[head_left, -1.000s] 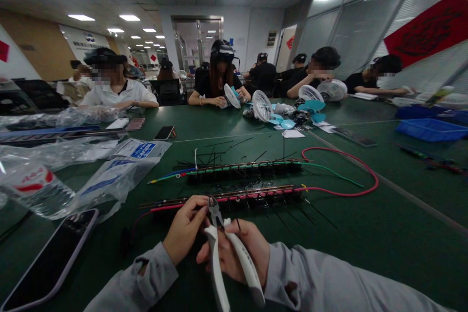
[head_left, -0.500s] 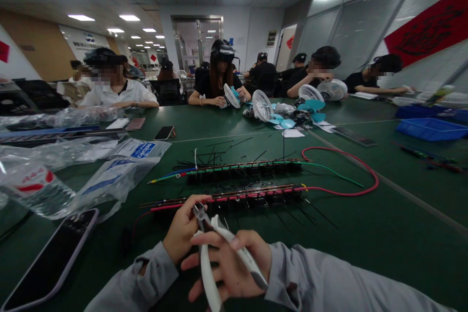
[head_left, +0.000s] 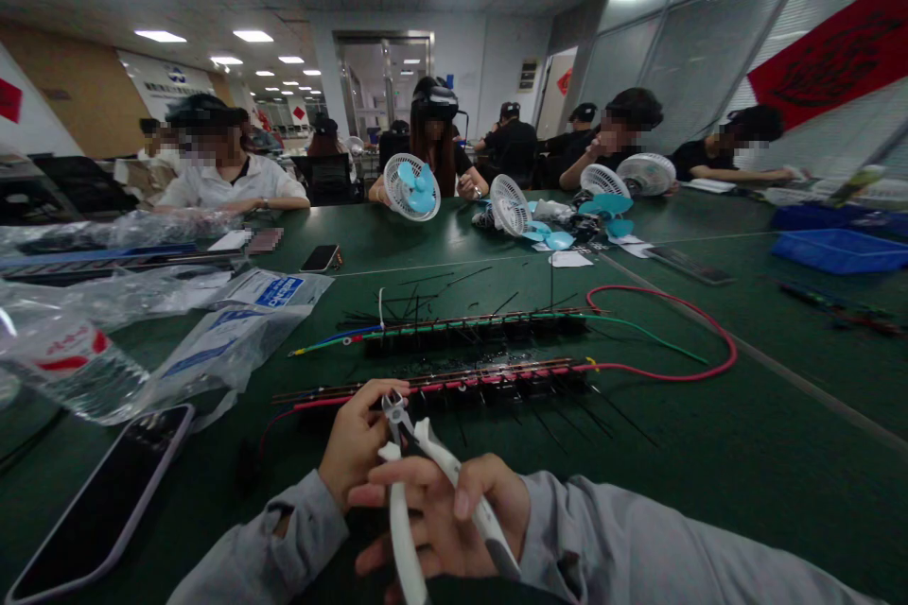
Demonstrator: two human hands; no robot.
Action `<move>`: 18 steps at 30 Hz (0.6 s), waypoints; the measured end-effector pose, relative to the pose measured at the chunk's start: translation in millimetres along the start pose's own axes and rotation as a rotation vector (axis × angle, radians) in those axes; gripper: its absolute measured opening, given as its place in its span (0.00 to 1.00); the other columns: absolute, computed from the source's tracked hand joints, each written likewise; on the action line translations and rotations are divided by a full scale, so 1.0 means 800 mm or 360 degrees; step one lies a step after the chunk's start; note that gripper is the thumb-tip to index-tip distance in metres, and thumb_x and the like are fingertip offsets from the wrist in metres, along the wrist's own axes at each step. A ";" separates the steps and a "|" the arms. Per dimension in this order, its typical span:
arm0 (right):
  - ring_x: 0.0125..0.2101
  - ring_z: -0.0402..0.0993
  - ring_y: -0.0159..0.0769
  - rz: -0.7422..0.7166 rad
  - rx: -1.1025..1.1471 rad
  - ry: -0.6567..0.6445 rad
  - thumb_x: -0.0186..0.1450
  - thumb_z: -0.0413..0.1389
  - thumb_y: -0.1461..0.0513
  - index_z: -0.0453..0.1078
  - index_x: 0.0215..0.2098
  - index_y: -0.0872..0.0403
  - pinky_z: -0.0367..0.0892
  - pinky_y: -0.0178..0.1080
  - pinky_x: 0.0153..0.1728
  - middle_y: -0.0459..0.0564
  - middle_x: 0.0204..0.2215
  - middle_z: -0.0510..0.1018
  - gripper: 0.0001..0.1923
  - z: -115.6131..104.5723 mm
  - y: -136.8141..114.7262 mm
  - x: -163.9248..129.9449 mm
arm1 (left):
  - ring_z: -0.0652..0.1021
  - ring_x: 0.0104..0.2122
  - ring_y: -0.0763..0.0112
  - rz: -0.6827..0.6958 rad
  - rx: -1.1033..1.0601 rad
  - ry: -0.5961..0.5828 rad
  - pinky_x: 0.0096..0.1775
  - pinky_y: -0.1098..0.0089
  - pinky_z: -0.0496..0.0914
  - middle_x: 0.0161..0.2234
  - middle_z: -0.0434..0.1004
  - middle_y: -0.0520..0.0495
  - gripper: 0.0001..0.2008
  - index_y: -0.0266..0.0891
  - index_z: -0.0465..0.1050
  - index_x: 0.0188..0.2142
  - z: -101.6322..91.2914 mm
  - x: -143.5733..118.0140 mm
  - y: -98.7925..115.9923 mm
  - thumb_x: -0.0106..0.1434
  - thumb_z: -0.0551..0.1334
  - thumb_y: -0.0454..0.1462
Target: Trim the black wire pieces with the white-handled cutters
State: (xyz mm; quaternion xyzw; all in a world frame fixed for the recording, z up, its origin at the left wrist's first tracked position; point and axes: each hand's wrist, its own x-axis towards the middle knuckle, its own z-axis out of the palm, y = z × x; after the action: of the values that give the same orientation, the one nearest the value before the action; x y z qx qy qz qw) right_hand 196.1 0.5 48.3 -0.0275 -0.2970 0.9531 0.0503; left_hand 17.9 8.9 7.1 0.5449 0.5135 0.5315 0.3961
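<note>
My right hand (head_left: 464, 515) holds white-handled diagonal cutters (head_left: 397, 421), with the handles spread and the jaws up at the near wire bundle (head_left: 497, 376). That bundle has red and copper-coloured wires on a black strip, with thin black cable tie tails sticking out. At its left part, my left hand (head_left: 360, 435) is closed with thumb and forefinger at the bundle, just beside the cutter jaws. Part of its fingertips is hidden behind the cutters. Lying parallel behind is a second wire bundle (head_left: 482, 323) with green, blue and red wires, bristling with black tie tails.
A red cable (head_left: 734, 350) loops at the right. On the left lie a phone (head_left: 99, 510), a water bottle (head_left: 78, 364) and plastic bags (head_left: 241, 321). Across the green table (head_left: 709, 482) people sit by several fans (head_left: 509, 206). Blue trays (head_left: 837, 250) stand far right.
The cutter jaws have shifted slightly right and up along the near bundle. Across the table, a co-worker has swung a small fan round so its blue blades face me. My left hand stays at the bundle.
</note>
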 end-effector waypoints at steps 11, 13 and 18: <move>0.54 0.60 0.51 -0.0079 -0.0047 0.0014 0.45 0.46 0.65 0.57 0.58 0.51 0.57 0.50 0.46 0.50 0.63 0.44 0.40 -0.007 0.009 0.003 | 0.74 0.25 0.72 -0.0029 0.0172 0.0243 0.24 0.75 0.68 0.31 0.75 0.48 0.10 0.37 0.74 0.34 -0.001 0.001 -0.004 0.55 0.58 0.39; 0.54 0.59 0.52 -0.0041 -0.0056 0.0015 0.46 0.46 0.65 0.56 0.59 0.51 0.57 0.49 0.47 0.50 0.64 0.43 0.39 -0.004 0.004 0.001 | 0.74 0.24 0.73 -0.0013 0.0187 0.0239 0.23 0.75 0.67 0.32 0.75 0.48 0.10 0.37 0.74 0.34 -0.001 0.001 -0.003 0.55 0.58 0.39; 0.53 0.60 0.51 -0.0047 -0.0040 0.0006 0.47 0.46 0.65 0.57 0.58 0.51 0.56 0.49 0.47 0.50 0.64 0.43 0.38 -0.003 0.000 0.000 | 0.74 0.26 0.72 0.0033 0.0185 0.0232 0.23 0.75 0.68 0.33 0.74 0.47 0.09 0.37 0.74 0.33 0.000 0.000 -0.001 0.55 0.58 0.38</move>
State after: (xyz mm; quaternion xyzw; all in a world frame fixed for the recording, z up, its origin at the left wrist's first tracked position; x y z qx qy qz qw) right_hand 196.0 1.8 46.3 -0.0255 -0.3094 0.9484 0.0646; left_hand 17.7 9.1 6.5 0.5321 0.5653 0.5432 0.3198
